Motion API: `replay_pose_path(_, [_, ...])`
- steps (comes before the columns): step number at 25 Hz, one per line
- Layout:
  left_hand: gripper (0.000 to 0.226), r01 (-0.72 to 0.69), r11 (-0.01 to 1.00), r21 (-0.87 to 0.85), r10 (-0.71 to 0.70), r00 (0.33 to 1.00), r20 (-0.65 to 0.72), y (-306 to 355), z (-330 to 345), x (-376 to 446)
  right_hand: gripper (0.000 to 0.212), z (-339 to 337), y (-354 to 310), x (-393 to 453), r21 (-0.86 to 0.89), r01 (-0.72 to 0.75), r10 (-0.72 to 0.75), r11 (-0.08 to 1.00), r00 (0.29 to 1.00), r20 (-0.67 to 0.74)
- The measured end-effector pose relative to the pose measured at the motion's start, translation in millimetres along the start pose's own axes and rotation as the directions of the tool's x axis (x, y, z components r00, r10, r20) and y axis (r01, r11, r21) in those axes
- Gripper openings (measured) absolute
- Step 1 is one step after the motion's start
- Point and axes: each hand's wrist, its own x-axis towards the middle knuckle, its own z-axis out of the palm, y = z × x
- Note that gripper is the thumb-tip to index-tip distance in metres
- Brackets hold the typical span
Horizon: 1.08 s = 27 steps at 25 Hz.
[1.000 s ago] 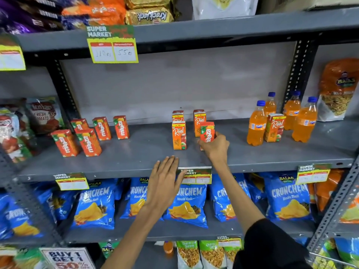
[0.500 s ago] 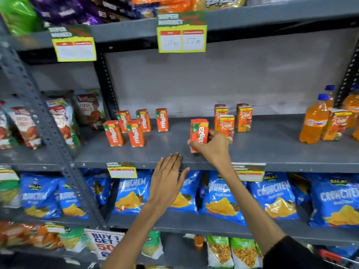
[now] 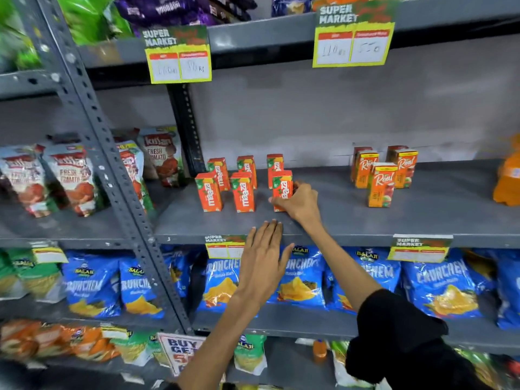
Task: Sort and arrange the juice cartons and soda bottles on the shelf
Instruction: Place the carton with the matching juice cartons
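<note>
A: How far along is it?

B: On the grey metal shelf [image 3: 365, 220], left first: five red-orange Maaza juice cartons [image 3: 209, 191] stand grouped. The left hand [image 3: 263, 266] hovers at the near edge, fingers straight and pressed together, holding nothing. The right hand [image 3: 299, 202] pinches a sixth Maaza carton [image 3: 282, 190] upright beside them.

A: And what's left?

B: Orange Real cartons [image 3: 381, 184] stand grouped further right; an orange soda bottle [image 3: 508, 178] shows far right, probably unsorted.

Your right hand [image 3: 299, 202] is gripping a Maaza carton [image 3: 282, 190] upright on the grey shelf [image 3: 365, 220] | left hand [image 3: 263, 266] is hovering flat at the shelf edge | Real cartons [image 3: 382, 175] are standing well apart to the right
</note>
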Motion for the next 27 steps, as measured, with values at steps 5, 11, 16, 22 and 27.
replay_pose_path(5, [0.069, 0.018, 1.000, -0.025, -0.019, 1.000, -0.017, 1.0, 3.3, -2.7, 0.054, 0.0, 2.6, -5.0, 0.002, 0.006, -0.006, 1.000, 1.000, 0.022])
replay_pose_path(11, [0.056, 0.011, 0.995, -0.101, -0.017, 0.998, -0.056, 23.3, 5.8, -6.2, 0.067, -63.9, 23.0, -33.5, 0.063, 0.064, -0.053, 0.996, 0.986, -0.156])
replay_pose_path(16, [0.057, -0.030, 0.985, -0.169, 0.025, 0.999, -0.031, 97.9, 13.4, 3.6, 0.023, -175.5, 70.6, -48.9, 0.102, 0.120, -0.066, 0.988, 0.903, -0.424])
replay_pose_path(22, [0.059, -0.074, 0.974, -0.216, 0.062, 0.996, -0.060, 211.8, 32.5, 22.5, 0.023, -328.6, 143.5, -31.1, -0.045, 0.045, -0.064, 0.998, 0.790, -0.609])
replay_pose_path(27, [0.055, -0.069, 0.981, -0.184, 0.059, 0.997, -0.055, 262.7, 50.2, 28.7, 0.048, -400.7, 190.8, -7.6, -0.237, -0.163, -0.032, 0.958, 0.758, -0.651])
